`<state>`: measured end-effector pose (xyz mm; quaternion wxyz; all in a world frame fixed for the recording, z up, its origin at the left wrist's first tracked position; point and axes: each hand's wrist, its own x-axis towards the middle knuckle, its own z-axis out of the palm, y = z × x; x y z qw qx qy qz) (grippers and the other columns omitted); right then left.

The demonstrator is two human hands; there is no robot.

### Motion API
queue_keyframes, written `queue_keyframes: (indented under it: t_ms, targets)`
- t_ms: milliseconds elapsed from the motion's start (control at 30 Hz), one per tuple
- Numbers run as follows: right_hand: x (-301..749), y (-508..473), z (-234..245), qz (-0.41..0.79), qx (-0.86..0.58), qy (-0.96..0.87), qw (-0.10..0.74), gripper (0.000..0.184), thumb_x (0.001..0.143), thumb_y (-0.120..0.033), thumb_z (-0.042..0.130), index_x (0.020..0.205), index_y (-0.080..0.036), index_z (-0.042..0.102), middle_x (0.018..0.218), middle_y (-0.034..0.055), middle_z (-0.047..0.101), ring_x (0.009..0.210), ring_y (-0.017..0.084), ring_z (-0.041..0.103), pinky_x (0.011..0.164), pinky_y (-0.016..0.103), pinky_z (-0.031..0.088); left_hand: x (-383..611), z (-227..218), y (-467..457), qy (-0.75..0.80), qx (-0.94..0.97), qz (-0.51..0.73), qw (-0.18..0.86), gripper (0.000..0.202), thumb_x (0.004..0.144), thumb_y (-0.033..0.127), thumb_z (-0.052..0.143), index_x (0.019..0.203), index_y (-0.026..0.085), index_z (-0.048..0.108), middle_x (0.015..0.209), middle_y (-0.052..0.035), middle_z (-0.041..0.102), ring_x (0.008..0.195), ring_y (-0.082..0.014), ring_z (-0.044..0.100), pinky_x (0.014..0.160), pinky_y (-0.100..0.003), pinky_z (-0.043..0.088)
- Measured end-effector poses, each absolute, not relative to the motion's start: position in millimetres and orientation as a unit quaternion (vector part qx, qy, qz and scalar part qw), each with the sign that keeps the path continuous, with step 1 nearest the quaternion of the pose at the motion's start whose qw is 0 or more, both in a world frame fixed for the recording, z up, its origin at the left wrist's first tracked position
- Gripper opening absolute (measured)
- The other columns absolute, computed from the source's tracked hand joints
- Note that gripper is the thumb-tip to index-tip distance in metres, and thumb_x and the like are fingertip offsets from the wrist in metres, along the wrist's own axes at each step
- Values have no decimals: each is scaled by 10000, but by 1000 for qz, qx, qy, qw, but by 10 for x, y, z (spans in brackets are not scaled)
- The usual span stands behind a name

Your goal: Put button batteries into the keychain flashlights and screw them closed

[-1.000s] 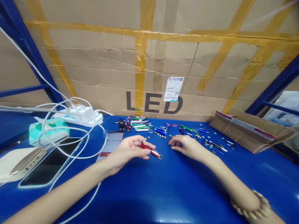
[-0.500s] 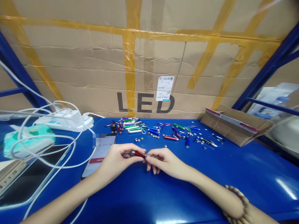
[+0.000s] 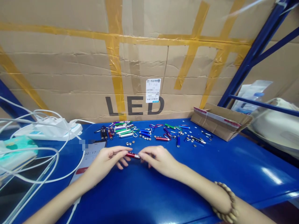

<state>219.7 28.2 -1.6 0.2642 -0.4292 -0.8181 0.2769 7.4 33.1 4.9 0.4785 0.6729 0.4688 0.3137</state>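
Note:
A small red metal flashlight (image 3: pixel 132 155) lies nearly level between my two hands, over the middle of the blue table. My left hand (image 3: pixel 105 161) pinches it between thumb and fingers, which cover its left end. At its silver right end, the thumb and forefinger of my right hand (image 3: pixel 161 159) are closed; whether they grip that end or a tiny part beside it is hidden. Beyond my hands lie loose parts: several silver tubes (image 3: pixel 125 134) with carabiner clips, a red tube (image 3: pixel 162 139), a blue tube (image 3: pixel 178 141) and small button cells (image 3: pixel 129 143).
A phone (image 3: pixel 80 163) showing a timer lies under my left forearm. White cables and a power strip (image 3: pixel 46 130) crowd the left side. At the back right stands an open cardboard tray (image 3: pixel 216 123). A large taped carton (image 3: pixel 77 71) walls off the table's back edge.
The view has swung to the right. My left fingers now cover the flashlight's left end, which showed before, and more of its body shows near my right hand.

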Motion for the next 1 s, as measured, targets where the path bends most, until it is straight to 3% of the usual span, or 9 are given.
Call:
queue_keyframes:
  t_ms: [100,167,300,467,600,700,900,1000]
  targets:
    - [2457,476,33,49,-556,-802,213,300,831,-379,559,1091,-234,601,1046,64,629,880,194,620,705,280,479,52,0,377,473,672,304,482,342,807,406,536,935,115,660,632,-33,686,539,-136,627,504,-205,509]
    - [2650,629,22,17,-609,-775,169,243,782,-247,631,1023,-225,633,1046,78,627,951,233,608,709,286,478,35,-22,401,475,672,293,487,332,804,407,544,921,119,662,619,-26,677,516,-125,615,482,-194,496]
    - [2894,852,-66,43,-620,-763,177,65,766,-156,620,799,-176,672,908,98,668,911,273,620,738,343,470,15,7,451,480,684,294,464,309,784,389,570,888,115,668,624,-29,677,497,-124,612,483,-208,503]
    - [2949,931,-67,121,-574,-769,256,101,818,-175,546,867,-170,634,941,78,676,877,214,628,779,337,471,141,177,513,479,714,286,424,303,742,328,603,935,106,678,721,-70,713,593,-161,656,516,-239,534]
    - [2969,967,-26,226,-522,-760,314,168,886,-236,407,946,-156,542,895,58,689,655,126,642,539,226,499,474,281,562,443,774,257,372,223,711,257,625,862,120,714,740,-74,728,517,-148,641,484,-235,520]
    - [2986,986,-24,273,-501,-739,357,205,899,-279,342,993,-154,476,892,74,685,615,117,635,445,197,474,825,254,665,434,783,280,348,207,711,227,633,873,135,724,761,-68,737,572,-166,655,526,-243,520]
    - [3021,956,9,278,-481,-715,425,209,818,-321,473,943,-157,508,825,71,665,611,130,609,443,204,477,1384,-40,907,446,772,339,300,158,662,145,689,813,147,734,818,-64,740,703,-203,667,680,-285,517]
    - [3043,947,53,260,-477,-705,457,233,787,-334,524,928,-150,549,824,78,659,634,142,601,467,222,488,1447,-119,939,457,760,361,289,298,642,206,728,930,133,708,790,-77,734,668,-213,658,666,-310,516]
